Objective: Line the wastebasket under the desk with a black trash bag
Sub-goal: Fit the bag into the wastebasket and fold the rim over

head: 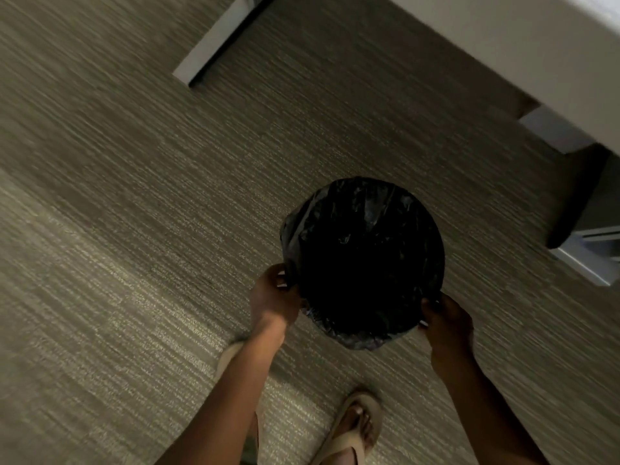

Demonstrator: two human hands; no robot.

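**Q:** Sandals (352,427) first, low in view, and your two forearms run up from there. What has each grip got?

**A:** Your left hand (273,297) pinches the near-left edge of the bag (365,209), fingers curled shut on the film. Your right hand (448,318) does the same at the near-right edge. Neither grip is wide; both are closed on plastic.

**Q:** And where is the bin itself?

**A:** Straight ahead of you, between your hands and just beyond your feet, standing on the carpet (134,229). You look right down its mouth, so its long axis runs up towards you. Black film covers the whole rim; no bare bin shows, and the inside is too dark to tell how deep the bag sits.

**Q:** Is it under the desk?

**A:** Not as I judge it. The desk (536,45) edge crosses the upper right, with its legs (214,45) further off, and the bin is out on open floor, well short of that edge.

**Q:** So what does the next move turn on?

**A:** Direction. The desk lies forward and to your right of the bin. Your right hand is the nearer one to it, while your left is on the side away, so a push would likely come from the left and near side. The film at the near rim bunches loosely below your hands, so it might slip off if you drag by the bag alone.

**Q:** How far along, then?

**A:** Lining looks about done; what seems left is putting the bin back.
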